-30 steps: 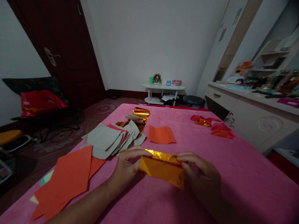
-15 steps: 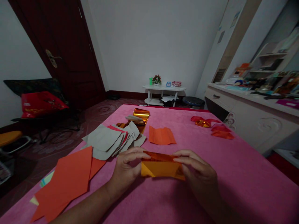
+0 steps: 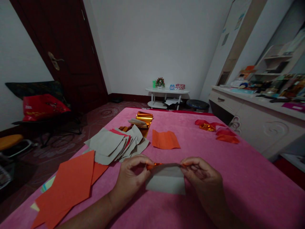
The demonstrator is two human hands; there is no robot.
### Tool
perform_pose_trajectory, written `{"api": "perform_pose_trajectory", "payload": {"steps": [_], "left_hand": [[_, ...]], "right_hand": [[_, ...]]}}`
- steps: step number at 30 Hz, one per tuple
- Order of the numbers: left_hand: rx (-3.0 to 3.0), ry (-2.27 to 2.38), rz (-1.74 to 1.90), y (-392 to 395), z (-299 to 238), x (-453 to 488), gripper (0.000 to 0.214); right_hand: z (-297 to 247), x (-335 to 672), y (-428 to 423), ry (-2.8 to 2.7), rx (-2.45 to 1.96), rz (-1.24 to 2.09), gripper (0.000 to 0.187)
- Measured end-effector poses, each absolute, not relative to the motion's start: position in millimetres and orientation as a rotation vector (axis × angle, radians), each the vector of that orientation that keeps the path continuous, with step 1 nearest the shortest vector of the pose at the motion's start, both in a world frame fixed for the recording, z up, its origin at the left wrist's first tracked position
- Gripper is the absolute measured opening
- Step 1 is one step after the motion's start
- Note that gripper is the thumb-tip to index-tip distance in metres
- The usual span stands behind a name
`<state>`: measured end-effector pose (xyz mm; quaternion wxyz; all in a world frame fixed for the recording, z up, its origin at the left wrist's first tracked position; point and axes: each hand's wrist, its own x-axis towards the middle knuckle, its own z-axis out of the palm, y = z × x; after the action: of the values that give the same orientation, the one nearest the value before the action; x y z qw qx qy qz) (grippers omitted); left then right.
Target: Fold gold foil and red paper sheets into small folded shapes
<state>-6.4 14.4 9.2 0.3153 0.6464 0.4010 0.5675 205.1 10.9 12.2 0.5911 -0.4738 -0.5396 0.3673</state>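
Note:
Between my hands is a sheet of foil paper, its plain grey side facing me and a strip of shiny orange-gold showing along the top edge. My left hand pinches the top left corner between thumb and fingers. At the top right corner, my right hand grips it the same way. The lower part of the sheet hangs down over the pink cloth. Just beyond lies a creased orange paper piece.
Left of my hands lie a pile of grey-backed papers and large orange sheets. A gold foil roll rests behind the pile. Folded red and gold pieces are at the far right of the cloth, near a white dresser.
The sheet has turned from its gold side to its grey side facing me. Both hands now pinch its upper corners, having shifted slightly.

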Motion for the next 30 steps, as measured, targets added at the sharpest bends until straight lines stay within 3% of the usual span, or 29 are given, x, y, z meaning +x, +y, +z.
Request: {"api": "perform_pose_trajectory", "payload": {"steps": [6,9,18,23,30], "left_hand": [[1.601,1.115,1.459,15.7,4.7,-5.5,0.003],[1.656,1.021,1.482,17.4,3.3,-6.8,0.012],[1.975,0.795,1.61,14.1,9.8,-12.7,0.025],[2.203,0.592,1.572,11.9,17.0,-15.1,0.027],[2.058,0.722,1.581,11.2,12.8,-13.8,0.023]], "right_hand": [[10.5,207.1,11.7,-1.31,-1.078,0.885,0.006],[8.8,208.2,13.0,-1.349,-1.018,0.823,0.003],[5.4,207.4,14.0,-1.419,-1.049,0.821,0.024],[6.8,211.3,17.3,-1.502,-0.957,0.701,0.022],[10.7,213.4,13.5,-1.496,-0.982,0.725,0.016]]}}
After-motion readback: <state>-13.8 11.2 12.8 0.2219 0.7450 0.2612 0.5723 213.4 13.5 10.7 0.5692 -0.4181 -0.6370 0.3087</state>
